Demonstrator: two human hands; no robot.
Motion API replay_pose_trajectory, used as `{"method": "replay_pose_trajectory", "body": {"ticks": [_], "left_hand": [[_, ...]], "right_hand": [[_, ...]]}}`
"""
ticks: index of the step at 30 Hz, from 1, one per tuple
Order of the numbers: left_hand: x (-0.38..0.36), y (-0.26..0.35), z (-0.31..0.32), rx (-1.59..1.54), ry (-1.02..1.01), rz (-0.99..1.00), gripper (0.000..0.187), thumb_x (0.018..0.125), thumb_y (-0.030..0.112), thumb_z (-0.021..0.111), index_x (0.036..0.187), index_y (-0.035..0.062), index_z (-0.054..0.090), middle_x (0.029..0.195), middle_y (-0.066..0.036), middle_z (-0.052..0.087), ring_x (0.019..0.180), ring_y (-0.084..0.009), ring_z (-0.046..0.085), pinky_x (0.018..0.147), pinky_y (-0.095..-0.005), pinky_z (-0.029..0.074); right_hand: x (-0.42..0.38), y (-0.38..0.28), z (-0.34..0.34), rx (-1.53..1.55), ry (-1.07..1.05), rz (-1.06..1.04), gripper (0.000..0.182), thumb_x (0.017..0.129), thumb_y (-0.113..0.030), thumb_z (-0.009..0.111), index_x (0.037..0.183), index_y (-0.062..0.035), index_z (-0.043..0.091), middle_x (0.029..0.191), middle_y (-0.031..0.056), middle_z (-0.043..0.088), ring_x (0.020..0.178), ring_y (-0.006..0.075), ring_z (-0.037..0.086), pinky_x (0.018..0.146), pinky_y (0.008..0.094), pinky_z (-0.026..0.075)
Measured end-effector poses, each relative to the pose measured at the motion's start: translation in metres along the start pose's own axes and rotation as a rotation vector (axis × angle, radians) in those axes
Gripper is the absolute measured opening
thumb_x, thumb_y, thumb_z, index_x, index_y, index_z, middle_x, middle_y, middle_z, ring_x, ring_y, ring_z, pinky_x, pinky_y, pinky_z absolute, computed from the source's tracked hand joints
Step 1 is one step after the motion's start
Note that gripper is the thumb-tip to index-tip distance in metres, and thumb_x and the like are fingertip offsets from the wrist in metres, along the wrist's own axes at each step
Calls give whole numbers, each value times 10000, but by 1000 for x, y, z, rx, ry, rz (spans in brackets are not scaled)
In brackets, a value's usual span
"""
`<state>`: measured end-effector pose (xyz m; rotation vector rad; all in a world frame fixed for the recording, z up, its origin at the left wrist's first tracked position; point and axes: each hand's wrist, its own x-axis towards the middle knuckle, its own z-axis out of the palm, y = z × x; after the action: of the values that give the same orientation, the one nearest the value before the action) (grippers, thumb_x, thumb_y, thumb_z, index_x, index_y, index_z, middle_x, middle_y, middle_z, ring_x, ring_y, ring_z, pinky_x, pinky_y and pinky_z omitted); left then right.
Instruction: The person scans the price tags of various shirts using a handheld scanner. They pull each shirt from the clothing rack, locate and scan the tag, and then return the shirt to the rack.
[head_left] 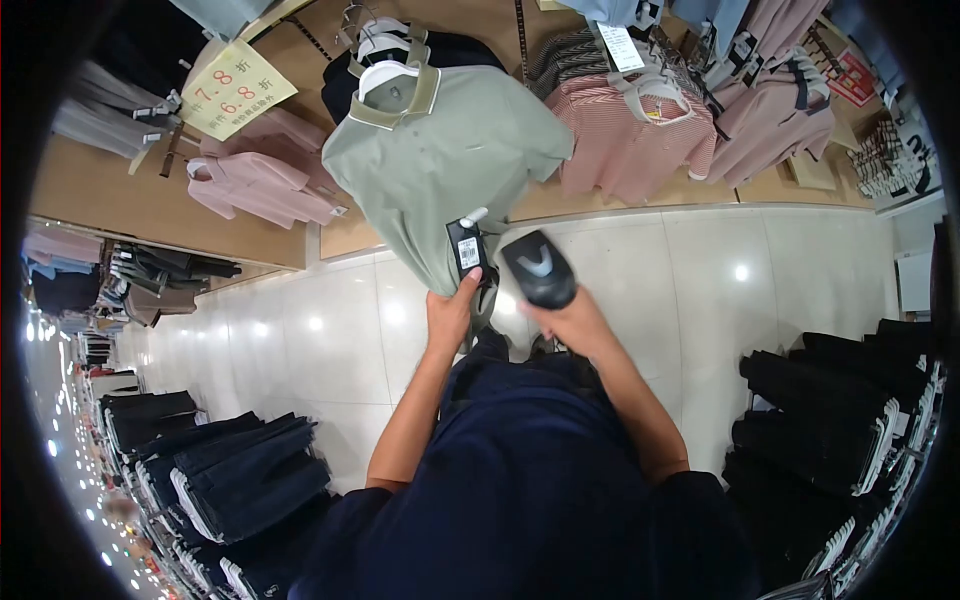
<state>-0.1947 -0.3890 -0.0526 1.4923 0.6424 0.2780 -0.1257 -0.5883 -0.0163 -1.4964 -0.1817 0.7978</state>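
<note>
A person in dark clothing stands in a clothes shop, seen from their own head, looking down. Near the centre of the frame, the left hand (pixel 450 318) grips a black tag (pixel 467 244) with a white barcode label, thumb pressed at its lower edge. The right hand (pixel 578 322) is closed around a black handheld device (pixel 540 268), probably a barcode scanner, which is just beside the tag and apart from it. The step in hand looks like presenting the label to the device; bringing the two together would call for a steady tag, its printed face unobstructed and the device's reading end turned towards it.

The tag is by the lower part of a sage-green polo shirt (pixel 455 135) in the upper centre, on a white hanger (pixel 386 74). The shirt's cloth looks soft and matte, falling in loose folds, its collar edged with a pale stripe. The device is rounded and smooth, with a grey curved mark; the tag is flat, stiff-looking and rectangular.

Pink shirts (pixel 262 180) hang at upper left, red-and-white striped shirts (pixel 630 135) at upper right. Dark trousers (pixel 245 470) fill the lower left, above glossy pale floor tiles (pixel 625 275).
</note>
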Motion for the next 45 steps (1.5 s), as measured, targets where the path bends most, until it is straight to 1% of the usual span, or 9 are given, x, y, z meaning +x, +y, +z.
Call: {"method": "replay_pose_trajectory", "body": {"ticks": [4, 14, 20, 26, 28, 32, 40, 41, 45], "left_hand": [[14, -15, 10, -82, 60, 116, 282, 936, 208, 723, 1092, -23, 680, 969, -39, 700, 873, -119, 622, 793, -265, 492], [0, -21, 8, -313, 72, 20, 295, 940, 185, 723, 1147, -10, 649, 1037, -45, 671, 904, -123, 607, 803, -253, 484], [-3, -28, -1, -175, 95, 61, 291, 947, 191, 711, 1134, -25, 654, 1023, -54, 675, 910, -128, 606, 805, -262, 485], [-1, -42, -18, 50, 134, 115, 378, 914, 244, 733, 1159, -34, 659, 1036, -85, 700, 925, -153, 634, 831, -307, 503], [6, -64, -34, 83, 87, 23, 415, 904, 263, 732, 1152, -58, 644, 1020, -111, 706, 933, -172, 638, 844, -324, 502], [21, -136, -80, 11, 29, -239, 378, 868, 170, 733, 1161, -53, 650, 1038, -110, 708, 938, -193, 663, 835, -326, 515], [30, -210, -177, -114, 243, -397, 421, 944, 211, 654, 1280, -32, 581, 1112, -135, 687, 969, -235, 662, 873, -373, 520], [34, -220, -188, -13, 255, -325, 405, 960, 213, 616, 1276, -38, 590, 1119, -182, 697, 1008, -287, 677, 899, -392, 516], [57, -263, -236, 364, 173, -108, 415, 980, 212, 590, 1274, -78, 564, 1125, -188, 694, 1007, -261, 673, 897, -362, 516]], "right_hand": [[-6, 10, 27, 29, -203, -43, 326, 836, -239, 824, 975, -28, 619, 697, 9, 610, 519, 83, 547, 481, 251, 457], [-14, 12, 37, 16, -220, -7, 232, 894, -144, 760, 1019, -13, 615, 721, -15, 589, 495, 63, 485, 456, 254, 406], [-9, 20, 38, 69, -272, 7, 204, 904, -109, 742, 1027, -15, 610, 704, -5, 580, 496, 72, 502, 468, 256, 418], [2, 43, 19, 217, -121, -3, 190, 892, -141, 761, 919, -21, 616, 622, 9, 571, 490, 106, 542, 483, 267, 447], [1, 42, 10, 287, -27, 13, 156, 897, -110, 745, 870, -27, 615, 606, 14, 574, 490, 112, 548, 487, 267, 450], [2, 79, -21, 276, 43, 33, 141, 901, -77, 719, 966, -17, 610, 646, 32, 579, 506, 124, 575, 476, 283, 485], [4, 161, -59, 145, 283, 184, 184, 867, -163, 763, 838, -31, 639, 605, 26, 577, 477, 123, 566, 455, 279, 485], [4, 168, -61, 150, 298, 185, 212, 860, -189, 771, 816, -31, 637, 610, 27, 580, 481, 125, 571, 463, 280, 493], [18, 220, -80, 138, 325, 293, 212, 856, -189, 774, 813, -37, 633, 628, 31, 584, 494, 130, 578, 467, 285, 500]]}}
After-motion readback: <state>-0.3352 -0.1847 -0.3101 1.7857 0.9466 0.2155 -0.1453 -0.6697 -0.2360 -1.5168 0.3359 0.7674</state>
